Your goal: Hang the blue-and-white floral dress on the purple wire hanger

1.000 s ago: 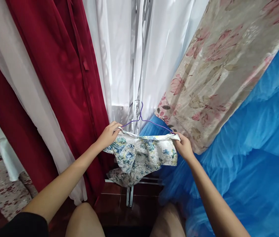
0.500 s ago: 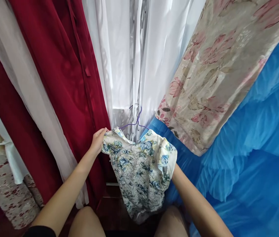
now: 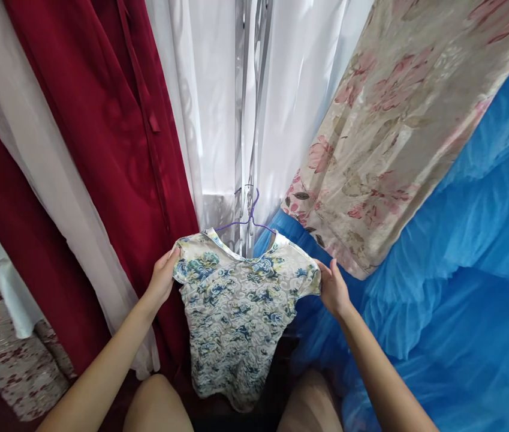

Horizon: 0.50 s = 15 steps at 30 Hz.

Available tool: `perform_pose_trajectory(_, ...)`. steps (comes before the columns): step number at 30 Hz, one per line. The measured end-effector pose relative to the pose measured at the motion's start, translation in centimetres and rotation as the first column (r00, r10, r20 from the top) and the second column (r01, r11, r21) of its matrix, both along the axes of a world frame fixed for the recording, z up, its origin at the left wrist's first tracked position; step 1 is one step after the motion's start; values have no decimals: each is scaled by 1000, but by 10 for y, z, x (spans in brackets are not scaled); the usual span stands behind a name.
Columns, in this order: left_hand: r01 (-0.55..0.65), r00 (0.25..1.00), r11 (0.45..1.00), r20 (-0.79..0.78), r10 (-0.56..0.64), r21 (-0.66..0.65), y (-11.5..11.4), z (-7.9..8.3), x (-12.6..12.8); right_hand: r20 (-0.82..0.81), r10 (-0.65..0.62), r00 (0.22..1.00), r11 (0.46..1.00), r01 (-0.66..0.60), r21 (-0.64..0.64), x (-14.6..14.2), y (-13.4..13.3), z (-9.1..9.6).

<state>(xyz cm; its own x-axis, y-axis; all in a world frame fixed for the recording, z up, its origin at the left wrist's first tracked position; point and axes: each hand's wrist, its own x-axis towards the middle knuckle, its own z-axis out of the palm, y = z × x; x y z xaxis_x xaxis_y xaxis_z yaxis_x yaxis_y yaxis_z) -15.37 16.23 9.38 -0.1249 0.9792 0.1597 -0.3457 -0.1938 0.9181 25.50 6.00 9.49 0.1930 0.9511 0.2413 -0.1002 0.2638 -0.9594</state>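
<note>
A short-sleeved blouse (image 3: 238, 312), cream with blue, green and yellow flowers, hangs on a purple hanger (image 3: 252, 217) in front of me. The hanger's hook is at a narrow grey strip between the white drapes; whether it is hooked on there I cannot tell. My left hand (image 3: 163, 276) pinches the edge of the sleeve on the left. At the other sleeve's edge, my right hand (image 3: 334, 287) grips the cloth, its thumb pointing up. The blouse is spread between both hands, its neckline open and its hem hanging low between my knees.
Dark red cloth (image 3: 101, 120) and a pale sheer drape (image 3: 51, 156) hang at left. White drapes (image 3: 299, 90) are behind the hanger. On the right hang a beige garment with pink flowers (image 3: 380, 138) and ruffled blue tulle (image 3: 474, 288).
My right hand has come out from behind the sleeve and now grips its edge. The blouse is spread wider and flatter, with my left hand slightly farther left and lower.
</note>
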Motion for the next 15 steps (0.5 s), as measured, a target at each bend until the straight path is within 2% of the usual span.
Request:
perform_pose_trajectory(2,-48,997,999,57,48,6,-5,6,2,83,74,994,997,-75,14,0,-5,13)
perform_pose_trajectory(4,-92,988,996,123,90,8,-9,17,6,133,88,987,996,-91,16,-6,-10,24)
perform_pose_trajectory(7,-96,984,991,157,81,90,-18,42,14,-19,-18,1000,1000,18,10,-17,-10,40)
perform_pose_trajectory(9,-53,996,975,77,38,214,-26,60,17,-160,-130,979,991,132,3,-18,-9,53)
perform_pose_trajectory(11,-37,987,930,-131,91,365,-34,77,19,-255,-234,938,970,242,0,-17,-10,65)
perform_pose_trajectory(12,-52,946,893,-265,188,448,-37,83,20,-273,-280,920,956,293,8,-16,-14,69)
perform_pose_trajectory(13,-65,863,843,-394,316,534,-40,88,21,-267,-322,909,940,340,24,-17,-21,71)
perform_pose_trajectory(15,-22,610,737,-575,545,675,-43,92,23,-171,-385,907,914,400,69,-23,-42,66)
